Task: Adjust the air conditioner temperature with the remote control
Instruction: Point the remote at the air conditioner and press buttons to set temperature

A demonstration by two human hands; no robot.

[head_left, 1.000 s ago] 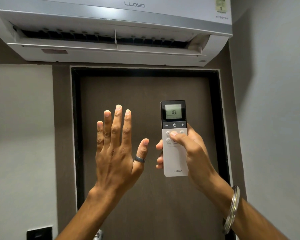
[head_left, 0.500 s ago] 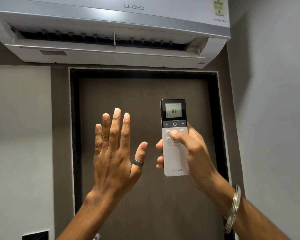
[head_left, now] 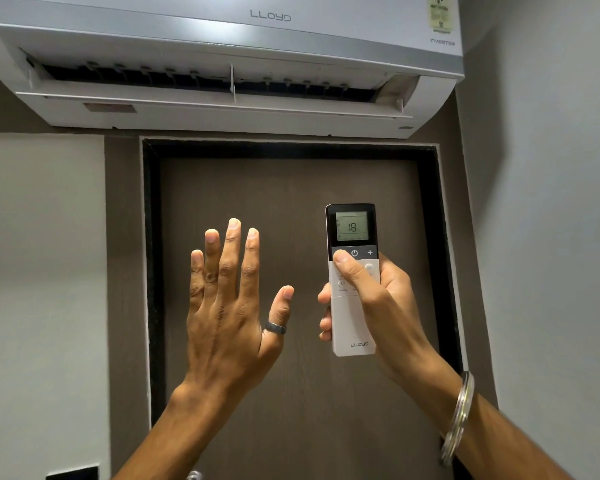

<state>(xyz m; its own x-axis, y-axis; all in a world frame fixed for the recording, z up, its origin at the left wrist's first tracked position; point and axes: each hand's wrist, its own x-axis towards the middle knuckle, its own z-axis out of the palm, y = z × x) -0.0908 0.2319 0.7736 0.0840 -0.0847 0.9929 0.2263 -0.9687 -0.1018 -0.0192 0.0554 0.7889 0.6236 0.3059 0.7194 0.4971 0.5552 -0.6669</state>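
My right hand (head_left: 378, 306) grips a white remote control (head_left: 352, 320) upright, with its dark top and lit screen reading 18 facing me. My right thumb rests on the minus button at the left of the dark button strip. My left hand (head_left: 229, 306) is raised beside it, flat and empty, fingers spread upward, a dark ring on the thumb. The white wall-mounted air conditioner (head_left: 222, 46) hangs above with its louvre open.
A dark brown door (head_left: 291, 393) in a black frame stands straight ahead below the unit. A grey wall (head_left: 551, 237) closes in on the right. A black switch plate (head_left: 71, 472) sits at the lower left.
My right thumb has slid up from the white mode buttons to the minus button on the dark strip. The left hand stays raised and open. The display still reads 18.
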